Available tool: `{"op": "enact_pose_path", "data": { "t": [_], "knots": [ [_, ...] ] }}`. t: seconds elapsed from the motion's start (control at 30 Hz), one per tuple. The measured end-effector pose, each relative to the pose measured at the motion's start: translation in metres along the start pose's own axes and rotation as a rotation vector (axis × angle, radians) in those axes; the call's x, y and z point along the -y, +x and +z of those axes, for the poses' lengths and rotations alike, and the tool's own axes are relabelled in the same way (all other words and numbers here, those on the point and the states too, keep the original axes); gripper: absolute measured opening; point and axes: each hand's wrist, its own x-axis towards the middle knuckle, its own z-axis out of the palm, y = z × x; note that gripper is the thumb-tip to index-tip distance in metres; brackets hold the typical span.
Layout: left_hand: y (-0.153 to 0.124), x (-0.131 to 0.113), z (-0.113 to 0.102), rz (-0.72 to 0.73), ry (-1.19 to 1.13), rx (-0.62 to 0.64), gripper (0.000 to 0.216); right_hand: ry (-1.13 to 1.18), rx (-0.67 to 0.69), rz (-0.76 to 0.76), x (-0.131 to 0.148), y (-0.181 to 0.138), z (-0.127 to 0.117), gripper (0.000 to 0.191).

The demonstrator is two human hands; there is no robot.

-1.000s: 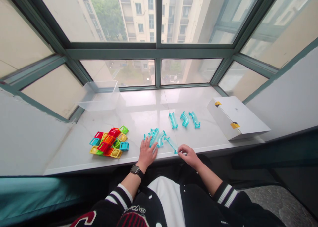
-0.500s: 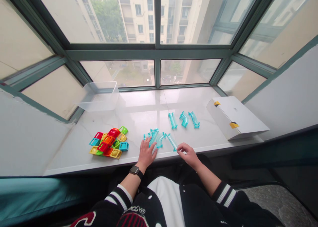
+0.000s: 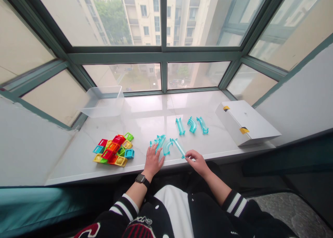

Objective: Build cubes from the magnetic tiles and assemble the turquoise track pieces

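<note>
On the white windowsill (image 3: 145,120) lie several clear teal track pieces. My left hand (image 3: 152,160) rests flat with fingers spread on a small cluster of them (image 3: 158,141). My right hand (image 3: 197,160) pinches the near end of a straight teal track piece (image 3: 179,147), which lies on the sill and touches a curved teal piece (image 3: 166,146) at its far end. Three more teal pieces (image 3: 191,125) lie in a row farther back.
A pile of coloured square tiles (image 3: 113,149) sits to the left. A clear plastic tub (image 3: 104,100) stands at the back left by the window. A white box (image 3: 246,121) with yellow tape lies at the right.
My right hand has swung the straight teal piece leftward, so its far end now meets the curved piece. My left hand has stayed on the cluster.
</note>
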Motion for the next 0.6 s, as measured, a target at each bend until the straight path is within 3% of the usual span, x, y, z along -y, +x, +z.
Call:
{"op": "enact_pose_path", "data": {
  "t": [0.6],
  "knots": [
    [0.0012, -0.0011, -0.0043, 0.0, -0.056, -0.023, 0.044, -0.011, -0.022, 0.014, -0.0005, 0.0008, 0.0004, 0.015]
  ]
}}
